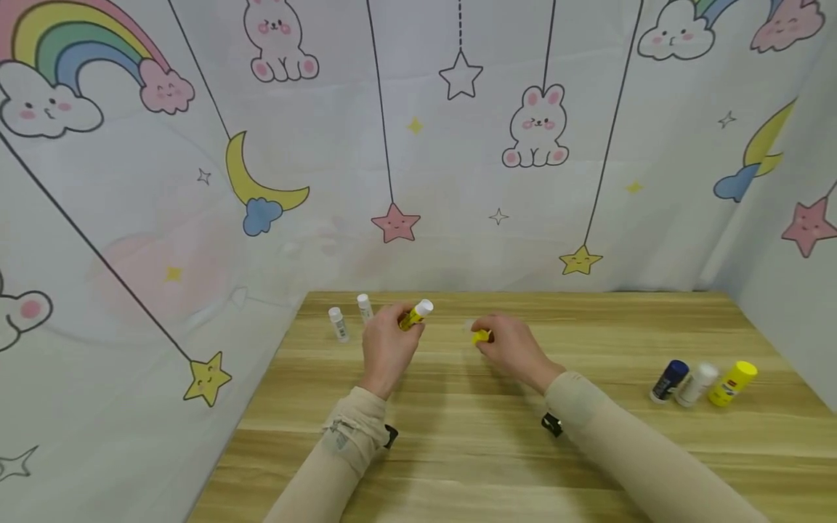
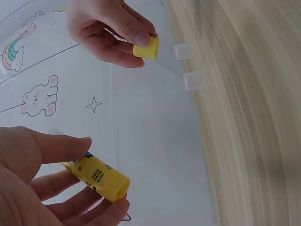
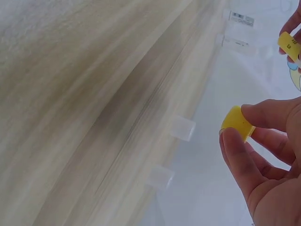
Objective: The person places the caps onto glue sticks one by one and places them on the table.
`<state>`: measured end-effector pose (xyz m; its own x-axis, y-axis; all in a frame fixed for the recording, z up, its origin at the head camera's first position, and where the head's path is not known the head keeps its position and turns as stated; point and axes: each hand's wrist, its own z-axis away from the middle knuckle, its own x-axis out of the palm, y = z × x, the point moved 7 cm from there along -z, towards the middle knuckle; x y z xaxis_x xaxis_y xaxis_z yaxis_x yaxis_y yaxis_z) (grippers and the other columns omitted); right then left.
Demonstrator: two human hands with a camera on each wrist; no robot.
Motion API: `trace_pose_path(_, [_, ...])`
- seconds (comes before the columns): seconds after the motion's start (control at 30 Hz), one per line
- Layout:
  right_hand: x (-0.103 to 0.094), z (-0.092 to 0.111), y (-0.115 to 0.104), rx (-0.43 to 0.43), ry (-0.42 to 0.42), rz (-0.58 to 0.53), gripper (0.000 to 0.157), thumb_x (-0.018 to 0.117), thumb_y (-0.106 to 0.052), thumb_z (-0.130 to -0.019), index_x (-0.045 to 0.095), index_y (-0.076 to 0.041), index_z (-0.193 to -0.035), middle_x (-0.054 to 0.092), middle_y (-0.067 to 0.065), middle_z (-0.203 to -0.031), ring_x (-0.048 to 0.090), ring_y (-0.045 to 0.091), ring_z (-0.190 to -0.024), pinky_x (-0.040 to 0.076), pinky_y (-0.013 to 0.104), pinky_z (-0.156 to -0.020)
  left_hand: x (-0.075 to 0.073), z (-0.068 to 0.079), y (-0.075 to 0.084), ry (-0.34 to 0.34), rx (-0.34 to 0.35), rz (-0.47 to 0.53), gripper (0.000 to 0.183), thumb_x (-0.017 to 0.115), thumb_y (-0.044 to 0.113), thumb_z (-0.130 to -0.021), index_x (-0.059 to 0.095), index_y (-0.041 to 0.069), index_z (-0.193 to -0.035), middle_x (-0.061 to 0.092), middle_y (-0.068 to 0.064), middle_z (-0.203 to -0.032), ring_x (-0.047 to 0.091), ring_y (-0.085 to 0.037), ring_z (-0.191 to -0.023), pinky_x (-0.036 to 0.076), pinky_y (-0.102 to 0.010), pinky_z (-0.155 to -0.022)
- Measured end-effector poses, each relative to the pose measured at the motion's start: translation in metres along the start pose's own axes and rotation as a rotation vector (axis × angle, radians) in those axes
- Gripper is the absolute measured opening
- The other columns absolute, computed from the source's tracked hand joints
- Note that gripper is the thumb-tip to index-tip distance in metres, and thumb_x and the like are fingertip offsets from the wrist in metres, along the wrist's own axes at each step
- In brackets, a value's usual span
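My left hand (image 1: 387, 352) holds a yellow glue stick (image 1: 413, 317) between thumb and fingers, tilted, its white end pointing up to the right in the head view. To its right, my right hand (image 1: 512, 347) pinches a yellow cap (image 1: 482, 336), apart from the stick. In the right wrist view the cap (image 3: 237, 123) sits between thumb and fingertips. Two translucent white caps (image 2: 183, 51) stand on the table near the right hand. Just left of my left hand stand two white glue sticks (image 1: 338, 325), one partly hidden behind the hand.
At the right side of the wooden table (image 1: 458, 450) three glue sticks stand in a row: one with a dark blue cap (image 1: 670, 381), a white one (image 1: 697, 385) and a yellow one (image 1: 732, 383). A patterned curtain (image 1: 458, 167) hangs behind and on both sides.
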<state>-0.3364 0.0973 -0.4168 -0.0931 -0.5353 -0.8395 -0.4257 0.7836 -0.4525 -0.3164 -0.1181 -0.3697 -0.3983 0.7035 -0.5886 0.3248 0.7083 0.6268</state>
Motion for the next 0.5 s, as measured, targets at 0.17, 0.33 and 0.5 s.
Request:
trace_pose_path(0.17, [-0.006, 0.004, -0.002, -0.013, 0.016, -0.011, 0.024, 0.079, -0.009, -0.087, 0.076, -0.013, -0.111, 0.069, 0.002, -0.103, 0.063, 0.01, -0.077, 0.054, 0.029, -0.067, 0.003, 0.001, 0.002, -0.016, 0.001, 0.007, 0.028, 0.084, 0.014, -0.083, 0.076, 0.009, -0.109, 0.073, -0.007, -0.102, 0.069, -0.024, -0.09, 0.056, -0.044, -0.077])
trace_pose_path(0.33, [-0.014, 0.007, -0.006, -0.036, 0.053, -0.033, 0.023, 0.079, -0.008, -0.087, 0.076, -0.013, -0.109, 0.066, 0.001, -0.097, 0.06, 0.01, -0.075, 0.053, 0.029, -0.066, 0.007, 0.001, 0.005, -0.023, 0.01, 0.0, 0.028, 0.084, 0.014, -0.083, 0.076, 0.009, -0.109, 0.073, -0.008, -0.104, 0.069, -0.025, -0.091, 0.056, -0.044, -0.077])
trace_pose_path(0.5, [-0.023, 0.009, -0.009, -0.045, 0.087, -0.059, 0.024, 0.08, -0.007, -0.086, 0.075, -0.012, -0.109, 0.068, 0.001, -0.102, 0.063, 0.011, -0.077, 0.055, 0.031, -0.068, 0.009, 0.003, 0.01, -0.023, 0.028, -0.002, 0.028, 0.084, 0.014, -0.083, 0.076, 0.009, -0.109, 0.072, -0.008, -0.105, 0.069, -0.026, -0.092, 0.056, -0.045, -0.078])
